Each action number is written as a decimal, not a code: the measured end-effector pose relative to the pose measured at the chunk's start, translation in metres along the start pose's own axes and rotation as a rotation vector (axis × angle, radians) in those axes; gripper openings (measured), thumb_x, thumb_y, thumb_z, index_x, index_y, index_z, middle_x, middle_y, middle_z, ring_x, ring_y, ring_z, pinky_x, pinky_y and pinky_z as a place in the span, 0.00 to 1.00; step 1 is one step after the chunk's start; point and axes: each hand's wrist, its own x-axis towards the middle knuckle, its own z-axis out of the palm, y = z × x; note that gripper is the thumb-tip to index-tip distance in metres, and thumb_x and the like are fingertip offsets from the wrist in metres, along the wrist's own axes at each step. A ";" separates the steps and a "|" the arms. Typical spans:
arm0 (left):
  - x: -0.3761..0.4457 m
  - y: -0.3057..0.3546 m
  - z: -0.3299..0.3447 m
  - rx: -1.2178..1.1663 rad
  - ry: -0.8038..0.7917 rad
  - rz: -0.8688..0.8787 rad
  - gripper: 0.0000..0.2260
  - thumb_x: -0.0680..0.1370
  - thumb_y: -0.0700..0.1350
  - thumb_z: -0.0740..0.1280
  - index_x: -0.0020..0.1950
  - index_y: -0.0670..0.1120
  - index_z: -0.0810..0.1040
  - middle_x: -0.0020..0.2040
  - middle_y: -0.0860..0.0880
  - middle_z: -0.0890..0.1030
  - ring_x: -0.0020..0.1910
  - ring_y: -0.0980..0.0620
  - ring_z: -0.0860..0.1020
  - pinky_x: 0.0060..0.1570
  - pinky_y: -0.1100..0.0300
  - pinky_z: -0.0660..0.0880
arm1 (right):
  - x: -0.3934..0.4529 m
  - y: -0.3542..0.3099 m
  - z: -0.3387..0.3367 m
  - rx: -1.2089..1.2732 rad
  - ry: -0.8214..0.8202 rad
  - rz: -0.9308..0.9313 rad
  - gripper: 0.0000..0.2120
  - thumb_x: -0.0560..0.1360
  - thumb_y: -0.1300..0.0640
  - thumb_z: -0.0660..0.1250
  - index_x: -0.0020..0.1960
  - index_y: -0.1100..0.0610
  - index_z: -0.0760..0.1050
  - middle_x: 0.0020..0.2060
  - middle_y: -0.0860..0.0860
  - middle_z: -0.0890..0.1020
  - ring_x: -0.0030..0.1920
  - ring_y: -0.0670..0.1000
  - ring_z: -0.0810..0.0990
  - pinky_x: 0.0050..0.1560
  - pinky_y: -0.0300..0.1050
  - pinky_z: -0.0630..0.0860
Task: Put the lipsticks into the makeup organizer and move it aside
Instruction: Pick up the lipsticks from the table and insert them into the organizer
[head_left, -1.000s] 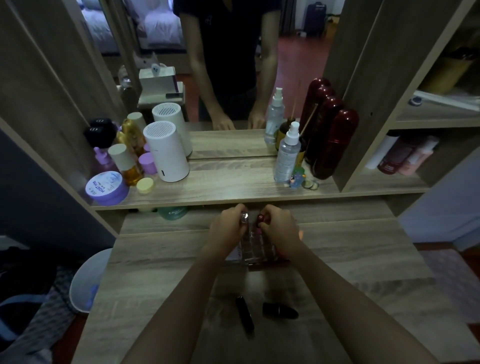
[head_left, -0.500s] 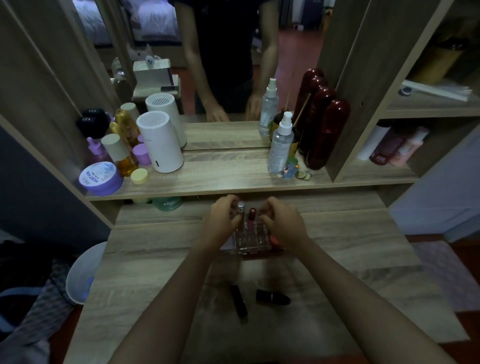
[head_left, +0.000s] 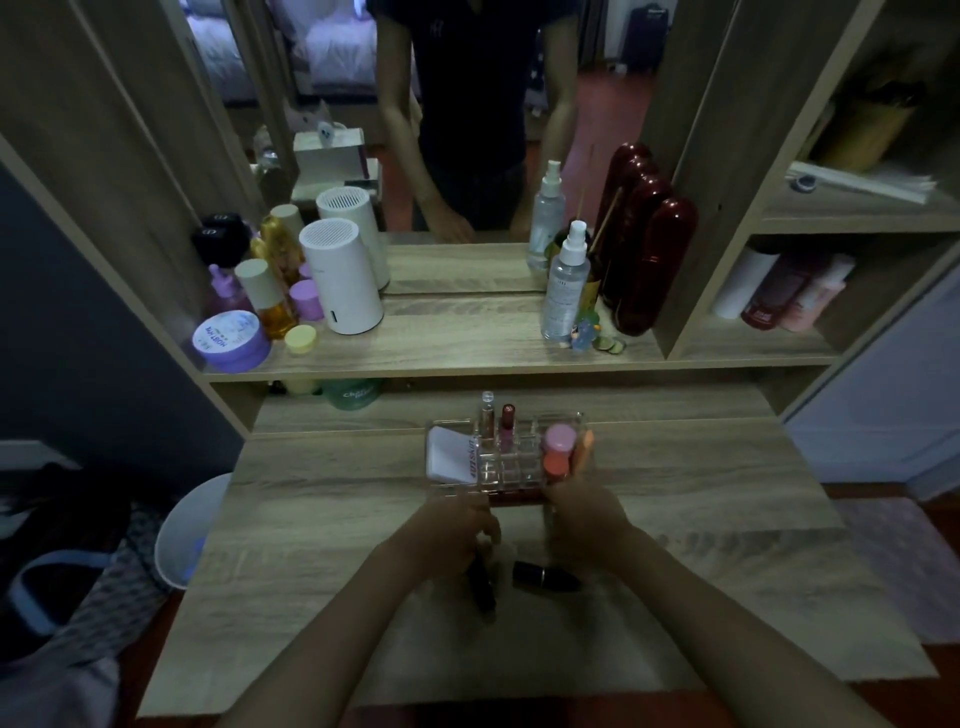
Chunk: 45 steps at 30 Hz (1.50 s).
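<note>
A clear acrylic makeup organizer (head_left: 511, 470) stands on the wooden desk (head_left: 322, 525) near its back. Two lipsticks stand upright in its rear slots, a clear-capped one (head_left: 487, 415) and a red one (head_left: 507, 422). It also holds a white packet, a pink sponge and an orange item. My left hand (head_left: 449, 530) is just in front of it, fingers closed over the top end of a slim black lipstick (head_left: 483, 590) lying on the desk. A short black lipstick (head_left: 545, 576) lies to the right of that. My right hand (head_left: 587, 512) is at the organizer's front right corner, fingers bent, holding nothing.
A raised shelf (head_left: 457, 353) behind the desk carries jars, bottles, a white cylinder (head_left: 340, 278), a spray bottle (head_left: 566, 283) and a dark red case (head_left: 652, 265) before a mirror. A side shelf is at the right. A white bin (head_left: 189, 530) stands left of the desk.
Both hands have let go of the organizer's sides and pulled back toward me. The left hand has come down onto the slim black lipstick. The organizer stays where it was set.
</note>
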 end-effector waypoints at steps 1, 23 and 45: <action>-0.002 0.000 0.003 0.006 -0.051 -0.005 0.14 0.74 0.39 0.64 0.58 0.49 0.78 0.63 0.50 0.76 0.61 0.50 0.74 0.59 0.54 0.76 | 0.000 -0.001 0.003 0.006 0.010 0.010 0.11 0.78 0.60 0.61 0.59 0.59 0.75 0.56 0.57 0.82 0.54 0.56 0.82 0.56 0.51 0.80; -0.004 -0.007 -0.013 -0.403 0.041 -0.094 0.10 0.71 0.39 0.72 0.52 0.43 0.81 0.51 0.47 0.82 0.47 0.56 0.80 0.43 0.71 0.76 | 0.005 -0.004 -0.065 0.303 0.323 0.046 0.07 0.77 0.59 0.64 0.50 0.59 0.79 0.48 0.55 0.82 0.49 0.53 0.80 0.49 0.46 0.79; 0.024 -0.028 -0.060 -0.769 0.619 -0.358 0.09 0.69 0.33 0.73 0.48 0.36 0.82 0.43 0.46 0.83 0.37 0.64 0.79 0.37 0.81 0.72 | 0.063 -0.013 -0.086 0.017 0.188 0.078 0.10 0.74 0.69 0.63 0.53 0.62 0.76 0.54 0.60 0.77 0.55 0.63 0.78 0.50 0.53 0.76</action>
